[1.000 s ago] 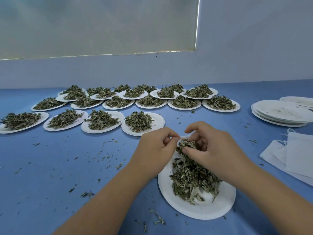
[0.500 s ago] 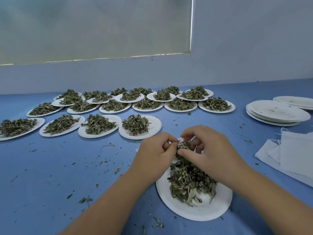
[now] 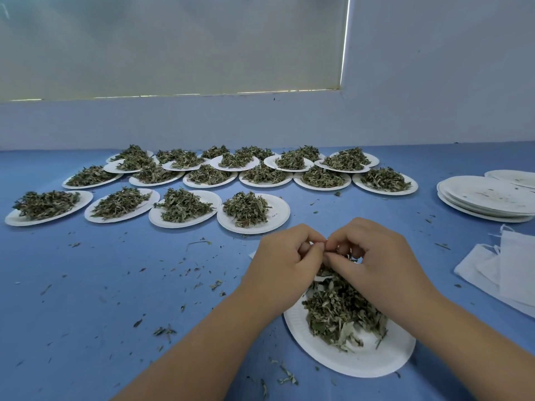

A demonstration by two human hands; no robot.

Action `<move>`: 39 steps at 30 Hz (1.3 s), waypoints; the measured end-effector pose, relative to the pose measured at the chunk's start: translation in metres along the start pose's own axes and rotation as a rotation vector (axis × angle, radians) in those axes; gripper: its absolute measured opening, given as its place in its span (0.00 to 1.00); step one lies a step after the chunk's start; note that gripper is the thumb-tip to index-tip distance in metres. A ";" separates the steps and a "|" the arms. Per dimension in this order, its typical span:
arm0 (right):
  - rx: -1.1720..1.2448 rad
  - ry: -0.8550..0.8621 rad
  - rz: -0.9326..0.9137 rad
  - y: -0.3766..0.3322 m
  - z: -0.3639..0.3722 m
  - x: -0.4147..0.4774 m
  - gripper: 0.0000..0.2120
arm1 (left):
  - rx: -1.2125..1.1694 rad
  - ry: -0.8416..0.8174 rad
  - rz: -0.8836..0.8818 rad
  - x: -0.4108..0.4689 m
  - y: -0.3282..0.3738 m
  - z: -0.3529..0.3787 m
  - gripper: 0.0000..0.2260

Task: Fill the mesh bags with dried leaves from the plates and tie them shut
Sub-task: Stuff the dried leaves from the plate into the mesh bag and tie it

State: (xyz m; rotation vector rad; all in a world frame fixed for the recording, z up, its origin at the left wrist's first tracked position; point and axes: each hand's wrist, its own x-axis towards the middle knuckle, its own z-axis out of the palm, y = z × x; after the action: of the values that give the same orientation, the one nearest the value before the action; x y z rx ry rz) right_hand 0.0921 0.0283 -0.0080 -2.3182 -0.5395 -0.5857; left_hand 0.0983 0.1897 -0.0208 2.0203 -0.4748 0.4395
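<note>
A white paper plate (image 3: 350, 367) close in front of me carries a pile of dried leaves (image 3: 338, 312). Both hands meet just above the pile's far end. My left hand (image 3: 285, 264) is curled round a white mesh bag (image 3: 252, 254), of which only a corner shows beside the knuckles. My right hand (image 3: 373, 261) pinches a few dried leaves at the left hand's fingertips, thumb against fingers. The bag's mouth is hidden behind the fingers.
Several plates heaped with leaves (image 3: 253, 212) stand in rows across the blue table (image 3: 101, 285). A stack of used plates (image 3: 486, 199) sits at the right, with flat white mesh bags (image 3: 509, 267) in front of it. Leaf crumbs are scattered around.
My right hand has risen from the pile and closed in on the left hand's fingertips. The fingers of both hands now touch. The view has tilted up a little.
</note>
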 end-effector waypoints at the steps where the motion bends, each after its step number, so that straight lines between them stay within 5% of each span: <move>1: 0.003 -0.001 0.005 -0.001 0.000 0.000 0.13 | 0.004 0.003 -0.004 0.000 0.000 0.000 0.09; 11: 0.220 0.050 0.075 -0.002 -0.017 0.001 0.02 | -0.057 0.076 -0.075 0.000 -0.002 0.000 0.07; 18: 0.119 -0.163 0.150 0.000 -0.015 -0.002 0.39 | -0.114 0.136 -0.171 0.004 -0.001 -0.001 0.06; 20: 0.112 -0.189 0.165 0.000 -0.012 -0.004 0.42 | -0.126 0.156 -0.175 0.005 0.000 -0.002 0.06; 31: 0.188 -0.015 0.148 0.002 -0.011 -0.003 0.17 | -0.125 0.149 -0.150 0.003 0.002 0.007 0.07; 39: 0.213 0.068 0.019 -0.007 -0.014 -0.008 0.13 | -0.018 0.119 -0.040 0.002 0.006 0.007 0.06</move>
State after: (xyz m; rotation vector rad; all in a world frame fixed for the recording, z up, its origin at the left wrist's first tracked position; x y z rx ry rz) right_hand 0.0783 0.0220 0.0009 -2.0929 -0.5214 -0.5676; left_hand 0.0979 0.1802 -0.0187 1.9700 -0.3633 0.5251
